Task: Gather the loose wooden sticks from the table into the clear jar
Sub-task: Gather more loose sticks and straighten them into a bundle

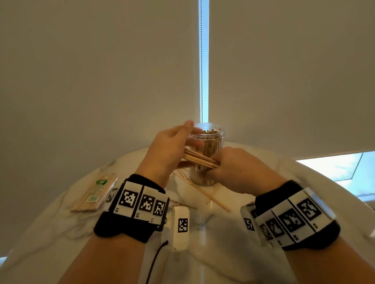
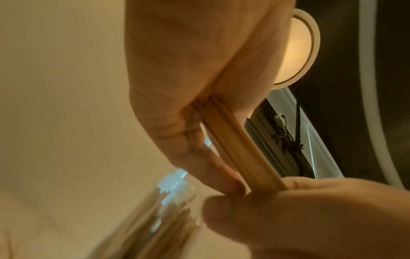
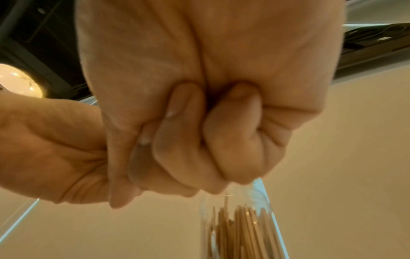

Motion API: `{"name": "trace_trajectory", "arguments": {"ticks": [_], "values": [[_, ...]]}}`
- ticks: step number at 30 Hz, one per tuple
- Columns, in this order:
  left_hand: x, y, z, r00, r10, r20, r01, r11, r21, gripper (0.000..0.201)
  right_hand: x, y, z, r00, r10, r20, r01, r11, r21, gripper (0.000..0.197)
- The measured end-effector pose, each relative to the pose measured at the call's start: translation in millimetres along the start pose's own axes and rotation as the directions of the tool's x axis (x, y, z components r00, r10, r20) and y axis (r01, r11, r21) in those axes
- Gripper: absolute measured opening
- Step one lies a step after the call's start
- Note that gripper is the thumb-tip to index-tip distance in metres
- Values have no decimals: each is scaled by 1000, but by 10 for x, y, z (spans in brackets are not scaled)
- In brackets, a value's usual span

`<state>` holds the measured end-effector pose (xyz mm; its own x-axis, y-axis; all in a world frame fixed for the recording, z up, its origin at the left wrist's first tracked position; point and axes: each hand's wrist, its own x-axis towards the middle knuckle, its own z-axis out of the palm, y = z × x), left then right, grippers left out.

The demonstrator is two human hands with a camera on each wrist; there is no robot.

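From the head view: clear jar (image 1: 207, 153) already crowded with upright sticks, bundle of sticks (image 1: 199, 159) gripped between left hand (image 1: 171, 149) and right hand (image 1: 236, 171) just in front, loose sticks (image 1: 209, 192) left on the table (image 1: 233, 259). Left wrist: fingers (image 2: 206, 166) along the bundle. Right wrist: fist clenched, contents hidden. Seemingly well along.

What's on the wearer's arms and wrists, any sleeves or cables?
No sleeves, forearms bare. Each wrist has a black band wrapped in white panels printed with black square markers. A white tagged module sits at the left wrist, with a black cable trailing from it.
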<state>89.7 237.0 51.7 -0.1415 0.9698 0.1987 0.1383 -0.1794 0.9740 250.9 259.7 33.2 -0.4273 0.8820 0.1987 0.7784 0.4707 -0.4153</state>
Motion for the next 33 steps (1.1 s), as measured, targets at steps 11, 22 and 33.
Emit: {"name": "trace_trajectory", "arguments": {"ticks": [11,22,33], "values": [[35,-177,-17,996,14,91,-26,990,136,40,22,8,8,997,-57,-44,51,991,-122,22],[30,-98,30,998,-7,67,11,998,-59,40,-7,8,-106,937,-120,-328,30,963,-267,34],[-40,-40,132,920,389,-54,-317,816,484,62,-45,51,-248,995,52,-85,-52,999,12,39]]}}
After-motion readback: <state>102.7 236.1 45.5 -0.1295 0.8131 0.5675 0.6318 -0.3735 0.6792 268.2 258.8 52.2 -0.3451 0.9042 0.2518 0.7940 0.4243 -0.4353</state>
